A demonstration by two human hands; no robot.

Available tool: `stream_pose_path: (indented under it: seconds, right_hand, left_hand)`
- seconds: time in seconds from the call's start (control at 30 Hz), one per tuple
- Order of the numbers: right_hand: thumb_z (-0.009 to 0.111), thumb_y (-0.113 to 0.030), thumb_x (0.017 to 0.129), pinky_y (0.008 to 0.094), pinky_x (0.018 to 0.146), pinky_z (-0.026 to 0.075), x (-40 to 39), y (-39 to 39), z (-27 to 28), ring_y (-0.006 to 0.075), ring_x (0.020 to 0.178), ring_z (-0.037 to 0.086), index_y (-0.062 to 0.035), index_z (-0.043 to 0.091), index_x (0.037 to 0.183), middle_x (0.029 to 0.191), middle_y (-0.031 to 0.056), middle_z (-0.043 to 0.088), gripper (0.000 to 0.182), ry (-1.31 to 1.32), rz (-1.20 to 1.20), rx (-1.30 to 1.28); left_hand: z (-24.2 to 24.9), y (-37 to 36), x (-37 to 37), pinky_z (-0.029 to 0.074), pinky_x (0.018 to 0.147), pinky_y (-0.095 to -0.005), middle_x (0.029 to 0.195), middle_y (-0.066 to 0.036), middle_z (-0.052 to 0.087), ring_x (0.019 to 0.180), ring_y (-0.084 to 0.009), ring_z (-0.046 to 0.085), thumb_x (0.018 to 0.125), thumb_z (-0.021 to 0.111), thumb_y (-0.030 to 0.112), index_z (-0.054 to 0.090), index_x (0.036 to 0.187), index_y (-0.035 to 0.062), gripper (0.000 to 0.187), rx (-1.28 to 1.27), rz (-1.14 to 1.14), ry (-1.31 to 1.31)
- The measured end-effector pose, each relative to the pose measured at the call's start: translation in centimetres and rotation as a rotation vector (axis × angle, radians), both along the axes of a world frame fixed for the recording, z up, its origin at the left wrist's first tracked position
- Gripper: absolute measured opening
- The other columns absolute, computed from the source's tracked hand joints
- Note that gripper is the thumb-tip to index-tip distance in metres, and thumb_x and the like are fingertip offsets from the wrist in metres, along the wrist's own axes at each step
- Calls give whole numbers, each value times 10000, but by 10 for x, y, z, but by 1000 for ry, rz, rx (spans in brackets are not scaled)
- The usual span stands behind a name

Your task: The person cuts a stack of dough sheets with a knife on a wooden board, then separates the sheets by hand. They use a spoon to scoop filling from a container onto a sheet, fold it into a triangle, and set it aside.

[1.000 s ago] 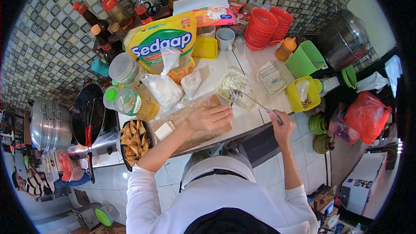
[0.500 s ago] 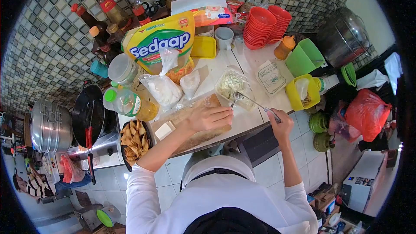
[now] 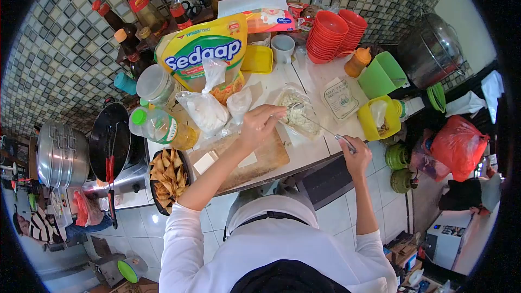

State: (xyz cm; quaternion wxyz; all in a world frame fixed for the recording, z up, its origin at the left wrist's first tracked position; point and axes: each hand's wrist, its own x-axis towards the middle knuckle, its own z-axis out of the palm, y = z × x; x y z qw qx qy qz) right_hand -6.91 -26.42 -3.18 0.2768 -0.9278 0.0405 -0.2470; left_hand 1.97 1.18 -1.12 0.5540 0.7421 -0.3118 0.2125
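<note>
The person is standing at the front edge of a crowded counter (image 3: 304, 154), working over a clear plastic container (image 3: 300, 114) of pale shredded filling that is sitting near the middle of the counter, just right of a wooden cutting board (image 3: 260, 160). The right hand (image 3: 355, 157) is hanging just off the counter's front edge, its fingers wrapped tight around the handle end of a long metal fork (image 3: 320, 126), whose shaft is slanting up and left so that its head is reaching the container's near rim. The left hand (image 3: 262, 123) is hovering above the board's far edge, its fingertips pinched together at the fork's head, apparently on a bit of filling, though what exactly they are nipping is too small to tell. On the board a small pale square wrapper (image 3: 249, 159) is lying flat, and a thicker pale block (image 3: 206, 163) is resting at the board's left end. Left of the board, a dark tray of fried triangular chips (image 3: 169, 176) is sitting at the counter's front left corner. Toward the back edge a large yellow Sedaap bag (image 3: 203, 49) is leaning, with a stack of red bowls (image 3: 328, 35) to its right.
</note>
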Motion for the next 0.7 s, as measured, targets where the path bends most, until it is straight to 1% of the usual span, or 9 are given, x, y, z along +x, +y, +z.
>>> stream_pose_path:
  seconds: [0.07,0.3,0.4,0.47,0.5,0.57,0.6,0.67,0.7]
  right_hand:
    - [710,-246,745,323,528,441,-2,2,7,250,568,588,-89,696,834,693,68,619,182,73,1,17]
    - [710,-240,742,321,548,444,-6,3,1,248,602,590,-94,695,825,693,63,615,169,28,37,14]
    - [722,-242,717,329,594,441,-7,4,2,241,645,576,-114,697,835,699,46,602,176,2,72,-32]
    - [736,-243,684,340,629,396,-11,4,4,219,677,547,-141,700,851,704,19,580,200,-63,107,-150]
    - [736,-243,684,340,629,396,-11,4,6,219,677,547,-141,700,851,704,19,580,200,-61,104,-150]
    - [748,-250,657,339,626,341,-10,3,11,196,665,515,-160,700,856,699,-4,558,224,-67,105,-276]
    - [748,-250,657,339,626,341,-10,3,12,196,665,515,-160,700,856,699,-4,558,224,-67,105,-275]
    - [751,-261,649,337,612,310,-8,2,15,182,653,506,-170,700,848,687,-13,552,225,-82,134,-316]
    - [751,-261,649,337,612,310,-8,2,16,182,653,506,-170,700,848,687,-13,552,225,-82,133,-316]
  left_hand:
    - [1,-5,2,491,580,-293,806,-138,661,649,-218,628,818,619,45,648,900,-25,112,8,92,63]
    - [5,-11,2,491,571,-269,818,-138,664,651,-189,631,840,610,68,655,888,-16,107,-52,118,165]
    - [7,-12,5,491,571,-261,822,-137,665,657,-182,634,843,608,70,655,889,-16,109,-55,126,209]
    - [4,-11,6,491,576,-256,834,-134,668,656,-176,631,843,604,67,655,895,-14,108,-66,51,226]
    - [4,-11,7,491,576,-256,834,-134,668,656,-176,631,843,604,67,655,895,-14,108,-66,48,228]
    - [4,-10,8,503,604,-271,846,-126,671,679,-204,643,839,596,53,656,883,-8,96,41,-92,258]
    - [2,-11,8,503,604,-271,846,-126,671,679,-204,643,839,596,53,656,883,-8,96,42,-92,258]
    - [3,-16,9,504,602,-267,842,-116,676,698,-182,651,828,580,25,664,912,3,121,66,-177,79]
    - [6,-16,7,504,602,-267,842,-116,676,698,-182,651,828,580,25,664,912,3,121,65,-179,78]
